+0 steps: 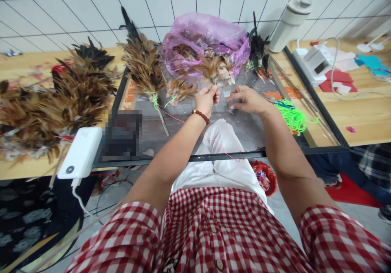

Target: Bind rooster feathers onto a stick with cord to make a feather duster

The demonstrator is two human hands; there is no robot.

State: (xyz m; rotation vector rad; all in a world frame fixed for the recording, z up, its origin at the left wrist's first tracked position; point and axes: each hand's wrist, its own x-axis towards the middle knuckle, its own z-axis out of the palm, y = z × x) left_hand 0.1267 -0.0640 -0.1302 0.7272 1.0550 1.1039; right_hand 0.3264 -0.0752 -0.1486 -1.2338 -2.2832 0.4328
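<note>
My left hand point(207, 99), with a red bead bracelet at the wrist, is closed in a pinch on the base of brown feathers point(211, 69) in front of the purple bag. To its right, my right hand point(247, 99) is loosely curled low over the glass-topped frame; a small dark spot shows under its fingertips, and what they hold, if anything, I cannot make out. A feather bundle on a stick point(143, 67), tied with green string, lies at the left. Beside it is a smaller feather bunch point(179, 90). The purple plastic bag point(210, 31) holds more feathers.
Brown feather dusters point(82, 88) cover the left side, near a white power bank point(81, 153). Black feathers point(259, 49), a bottle point(288, 25), bright green cords point(290, 116) and a power strip point(310, 67) are at right. A red basket point(273, 174) stands below the table edge.
</note>
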